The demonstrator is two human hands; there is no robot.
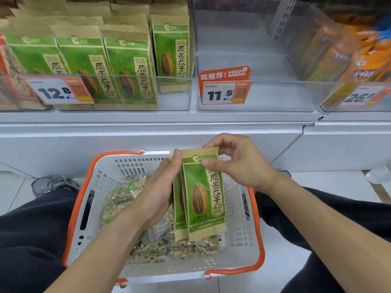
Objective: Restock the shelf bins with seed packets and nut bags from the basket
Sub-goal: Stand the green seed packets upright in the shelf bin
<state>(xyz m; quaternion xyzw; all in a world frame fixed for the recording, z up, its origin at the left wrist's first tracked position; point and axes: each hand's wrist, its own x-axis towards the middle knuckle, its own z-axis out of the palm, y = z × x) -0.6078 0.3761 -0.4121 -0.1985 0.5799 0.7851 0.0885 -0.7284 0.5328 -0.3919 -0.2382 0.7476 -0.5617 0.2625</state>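
Two green and brown sunflower seed packets (203,197) stand upright above the white basket (239,246) with orange rim. My left hand (160,187) holds them from the left side, fingers against their back. My right hand (237,163) pinches the top of the front packet. Clear nut bags (148,248) lie piled in the basket. On the shelf, the left clear bin (175,102) holds rows of the same seed packets (129,68). The middle clear bin (264,98), tagged 11.5, has nothing in it.
A right bin (330,60) holds orange bags. Red packets (8,77) sit at the far left. Price tags (59,90) hang on the bin fronts. My legs flank the basket on the white floor, with a grey shoe (50,185) at left.
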